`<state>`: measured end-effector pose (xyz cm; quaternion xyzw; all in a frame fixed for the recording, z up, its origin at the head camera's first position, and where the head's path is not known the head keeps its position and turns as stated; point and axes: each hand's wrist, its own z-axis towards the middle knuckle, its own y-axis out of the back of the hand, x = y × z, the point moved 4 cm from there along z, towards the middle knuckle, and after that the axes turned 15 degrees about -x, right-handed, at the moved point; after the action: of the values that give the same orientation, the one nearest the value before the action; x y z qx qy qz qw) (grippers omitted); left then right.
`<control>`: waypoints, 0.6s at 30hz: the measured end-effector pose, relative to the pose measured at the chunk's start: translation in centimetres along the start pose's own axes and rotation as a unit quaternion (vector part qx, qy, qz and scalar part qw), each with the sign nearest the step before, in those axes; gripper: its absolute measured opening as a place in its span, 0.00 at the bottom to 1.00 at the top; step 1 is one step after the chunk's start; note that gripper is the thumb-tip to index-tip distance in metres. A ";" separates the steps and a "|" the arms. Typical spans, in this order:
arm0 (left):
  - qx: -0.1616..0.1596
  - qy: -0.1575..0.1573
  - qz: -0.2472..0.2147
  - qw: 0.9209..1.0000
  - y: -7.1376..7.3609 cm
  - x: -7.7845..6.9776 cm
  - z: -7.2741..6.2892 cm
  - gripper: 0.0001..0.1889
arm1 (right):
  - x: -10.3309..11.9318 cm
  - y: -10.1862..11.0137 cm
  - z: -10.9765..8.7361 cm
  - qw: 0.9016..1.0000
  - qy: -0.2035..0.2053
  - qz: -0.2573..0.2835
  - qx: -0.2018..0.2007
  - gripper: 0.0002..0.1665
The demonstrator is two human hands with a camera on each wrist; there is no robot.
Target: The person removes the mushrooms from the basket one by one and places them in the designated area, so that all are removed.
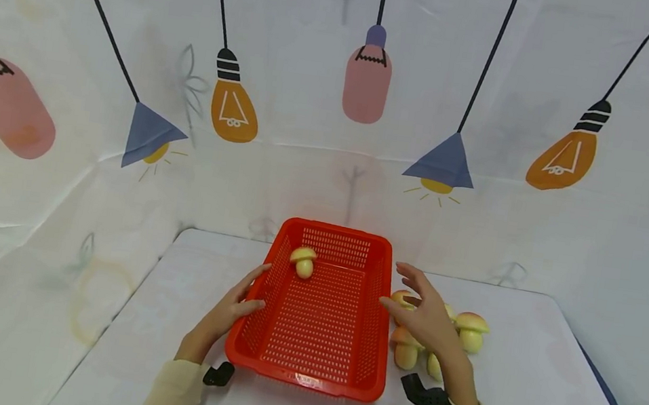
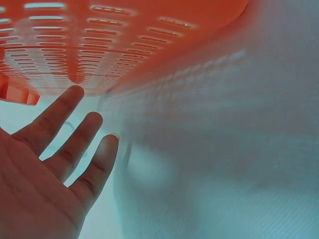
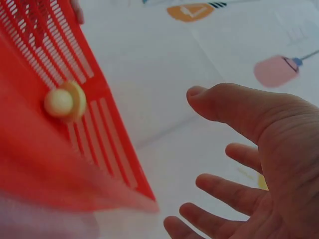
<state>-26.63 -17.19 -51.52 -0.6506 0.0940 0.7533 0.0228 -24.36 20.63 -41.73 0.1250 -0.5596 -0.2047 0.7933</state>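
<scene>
A red plastic basket [image 1: 315, 318] with slotted walls appears tilted over the white table, one yellow toy mushroom [image 1: 304, 263] lying inside near its far left corner. My left hand [image 1: 225, 312] holds the basket's left rim, thumb over the edge; in the left wrist view several extended fingers [image 2: 94, 164] show beside its outer wall. Beside the right rim is my right hand [image 1: 429, 319], fingers spread and loosely bent, holding nothing. A gap between that hand [image 3: 259, 149] and the basket [image 3: 119, 139] shows in the right wrist view. Under and around the right hand lie several toy mushrooms [image 1: 471, 331], partly hidden.
The white table [image 1: 521, 392] extends to both sides of the basket. Behind it rises a pale cloth backdrop [image 1: 278, 183] printed with hanging lamps and bulbs. Black straps [image 1: 425, 395] cross both wrists.
</scene>
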 end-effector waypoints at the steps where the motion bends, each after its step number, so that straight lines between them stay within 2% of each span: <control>1: 0.000 0.000 0.002 1.000 0.0 0.0 0.0 0.38 | 0.4 -0.6 0.3 1.000 0.003 0.004 0.004 0.43; 6: -0.007 0.001 0.009 1.000 0.1 0.1 0.0 0.38 | 2.0 -3.7 1.6 0.999 0.019 0.029 0.023 0.44; 13: -0.013 0.005 0.009 1.000 0.1 0.2 0.0 0.38 | 4.4 -7.7 3.5 0.999 0.034 0.032 0.017 0.41; 18: -0.010 0.007 0.006 1.000 0.1 0.0 -0.2 0.39 | 5.2 -10.4 5.0 0.999 0.024 0.031 0.024 0.39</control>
<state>-26.47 -17.34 -51.52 -0.6557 0.0906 0.7495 0.0118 -29.52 9.17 -40.12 0.1316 -0.5487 -0.1638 0.8092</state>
